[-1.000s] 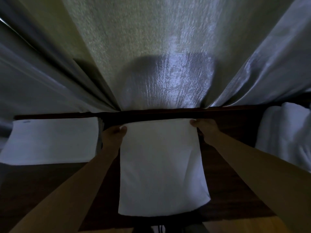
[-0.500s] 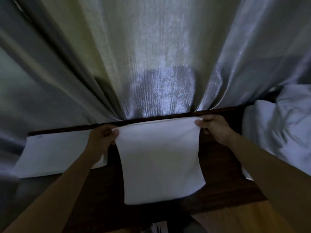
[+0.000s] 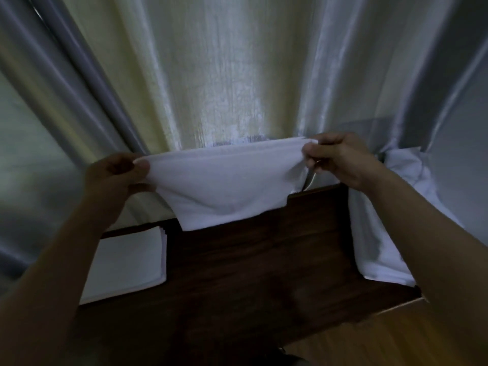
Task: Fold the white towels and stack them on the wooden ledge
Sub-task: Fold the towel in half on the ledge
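The left hand and right hand each have their grip clamped on a top corner of a folded white towel, which hangs between them above the wooden ledge. A folded stack lies at the ledge's left; loose towels lie at its right.

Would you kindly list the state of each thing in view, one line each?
Towel: folded, held up off the ledge, sagging in the middle.
Left hand: pinching the towel's left top corner.
Right hand: pinching its right top corner.
Stack: folded flat on the ledge.
Pile: unfolded, rumpled.
Curtain: drawn shut.
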`<state>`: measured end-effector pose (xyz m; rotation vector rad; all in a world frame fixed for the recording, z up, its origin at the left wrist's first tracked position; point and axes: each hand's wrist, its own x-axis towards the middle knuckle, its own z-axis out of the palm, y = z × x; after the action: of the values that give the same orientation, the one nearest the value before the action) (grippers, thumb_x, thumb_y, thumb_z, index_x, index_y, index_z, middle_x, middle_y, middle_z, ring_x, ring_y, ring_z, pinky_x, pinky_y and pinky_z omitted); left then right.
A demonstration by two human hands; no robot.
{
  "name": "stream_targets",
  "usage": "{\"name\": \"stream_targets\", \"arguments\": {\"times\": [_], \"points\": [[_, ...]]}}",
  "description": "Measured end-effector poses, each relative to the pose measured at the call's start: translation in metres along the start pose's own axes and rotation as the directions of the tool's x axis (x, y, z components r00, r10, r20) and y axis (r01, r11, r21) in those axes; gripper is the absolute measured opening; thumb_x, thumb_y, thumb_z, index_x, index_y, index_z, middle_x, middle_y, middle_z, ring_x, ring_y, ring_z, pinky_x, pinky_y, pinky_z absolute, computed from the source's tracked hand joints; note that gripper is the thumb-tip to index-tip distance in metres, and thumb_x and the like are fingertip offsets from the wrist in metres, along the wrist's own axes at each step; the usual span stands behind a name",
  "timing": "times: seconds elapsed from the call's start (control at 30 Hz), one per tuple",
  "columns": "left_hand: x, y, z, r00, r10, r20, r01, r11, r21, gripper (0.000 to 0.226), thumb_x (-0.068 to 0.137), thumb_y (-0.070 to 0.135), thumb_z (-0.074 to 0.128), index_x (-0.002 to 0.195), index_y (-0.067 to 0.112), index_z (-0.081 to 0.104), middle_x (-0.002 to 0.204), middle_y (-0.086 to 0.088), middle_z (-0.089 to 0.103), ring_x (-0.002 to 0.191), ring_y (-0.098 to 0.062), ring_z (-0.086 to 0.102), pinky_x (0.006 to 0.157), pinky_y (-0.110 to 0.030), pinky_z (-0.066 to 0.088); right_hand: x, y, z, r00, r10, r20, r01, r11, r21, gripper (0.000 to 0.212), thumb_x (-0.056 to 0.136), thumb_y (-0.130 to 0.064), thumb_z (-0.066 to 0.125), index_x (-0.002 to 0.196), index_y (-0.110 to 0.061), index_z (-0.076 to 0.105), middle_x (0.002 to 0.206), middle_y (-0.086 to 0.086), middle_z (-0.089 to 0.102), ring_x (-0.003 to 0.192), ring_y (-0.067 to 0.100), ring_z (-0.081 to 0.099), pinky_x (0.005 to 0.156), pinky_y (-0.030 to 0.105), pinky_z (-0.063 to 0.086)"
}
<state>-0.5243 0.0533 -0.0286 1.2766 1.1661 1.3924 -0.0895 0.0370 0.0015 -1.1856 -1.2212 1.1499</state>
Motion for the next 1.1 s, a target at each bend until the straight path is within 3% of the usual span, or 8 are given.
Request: {"name": "stream_targets", "arguments": {"times": [0.13,0.27,0.4,0.6,0.7,0.83,0.93,1.1], "points": [[0.011,0.022,0.004,0.997,0.072,-0.018,-0.072,0.997,-0.023,0.024,0.089,0.004,0.071,0.109,0.016,0.072,0.095,-0.007,0.064,0.08,-0.015,0.071,0.068,-0.033,0.064,0.003,-0.019,0.001,0.995,-0.08,-0.06,0.082,0.996,0.032,0.028,0.083,0.003,0.076,0.11,-0.004,0.073,0.068,0.013,0.067,0.06,0.024,0.067,0.05,0.028,0.053],[0.021,0.031,0.008,0.998,0.058,0.015,-0.059,0.993,0.102,0.02,0.093,0.003,0.066,0.112,0.001,0.065,0.099,-0.02,0.067,0.08,-0.017,0.073,0.066,-0.027,0.063,0.01,-0.026,-0.003,0.997,0.055,-0.052,-0.055,0.998,-0.015,0.034,0.085,0.005,0.074,0.118,0.005,0.066,0.08,0.02,0.07,0.065,0.023,0.071,0.056,0.028,0.059],[0.027,0.027,0.015,0.989,-0.128,0.07,0.115,0.98,0.165,0.004,0.097,0.004,0.061,0.093,0.003,0.062,0.098,-0.017,0.064,0.088,-0.031,0.068,0.062,-0.029,0.062,0.012,-0.02,-0.002,0.973,0.232,0.009,-0.23,0.968,-0.1,0.007,0.095,-0.001,0.065,0.102,-0.002,0.065,0.087,0.017,0.075,0.077,0.025,0.078,0.054,0.027,0.06],[0.029,0.002,0.018,0.935,-0.331,0.127,0.289,0.919,0.268,0.017,0.097,0.006,0.062,0.106,-0.008,0.062,0.11,-0.023,0.065,0.096,-0.034,0.068,0.07,-0.035,0.064,0.023,0.01,-0.001,0.927,0.374,0.028,-0.373,0.927,-0.035,0.018,0.097,0.005,0.059,0.115,0.004,0.06,0.107,0.029,0.072,0.093,0.035,0.077,0.072,0.039,0.065],[0.027,-0.008,0.02,0.962,-0.254,0.098,0.221,0.94,0.261,0.013,0.097,0.005,0.062,0.098,-0.008,0.06,0.095,-0.023,0.063,0.087,-0.032,0.067,0.067,-0.031,0.064,0.027,0.02,0.001,0.933,0.359,0.02,-0.358,0.933,-0.033,0.026,0.096,0.002,0.064,0.119,0.012,0.06,0.102,0.029,0.073,0.091,0.033,0.077,0.069,0.033,0.065],[0.014,-0.027,0.016,0.996,-0.086,0.015,0.078,0.959,0.274,0.009,0.095,0.003,0.065,0.096,-0.002,0.058,0.09,-0.02,0.062,0.087,-0.032,0.066,0.072,-0.034,0.064,0.021,0.032,0.003,0.986,0.169,0.01,-0.167,0.982,-0.089,0.023,0.097,0.002,0.062,0.117,0.015,0.061,0.104,0.029,0.073,0.095,0.033,0.076,0.077,0.037,0.065],[-0.009,-0.05,0.001,0.999,-0.011,0.039,-0.006,0.913,0.408,0.014,0.09,0.006,0.072,0.085,0.016,0.064,0.079,-0.006,0.069,0.081,-0.026,0.068,0.074,-0.037,0.06,0.001,0.05,0.001,0.998,0.068,0.015,-0.065,0.986,-0.153,0.017,0.098,0.003,0.059,0.113,0.011,0.064,0.103,0.022,0.074,0.094,0.025,0.077,0.076,0.032,0.064],[-0.07,-0.103,-0.012,0.96,-0.152,0.235,-0.045,0.746,0.664,0.028,0.083,0.003,0.078,0.077,0.025,0.062,0.069,0.009,0.063,0.067,0.0,0.061,0.063,-0.015,0.044,-0.047,0.116,-0.001,0.971,0.22,0.091,-0.18,0.929,-0.325,0.015,0.094,0.004,0.065,0.108,0.006,0.069,0.103,0.024,0.073,0.089,0.026,0.076,0.077,0.03,0.063]]}}
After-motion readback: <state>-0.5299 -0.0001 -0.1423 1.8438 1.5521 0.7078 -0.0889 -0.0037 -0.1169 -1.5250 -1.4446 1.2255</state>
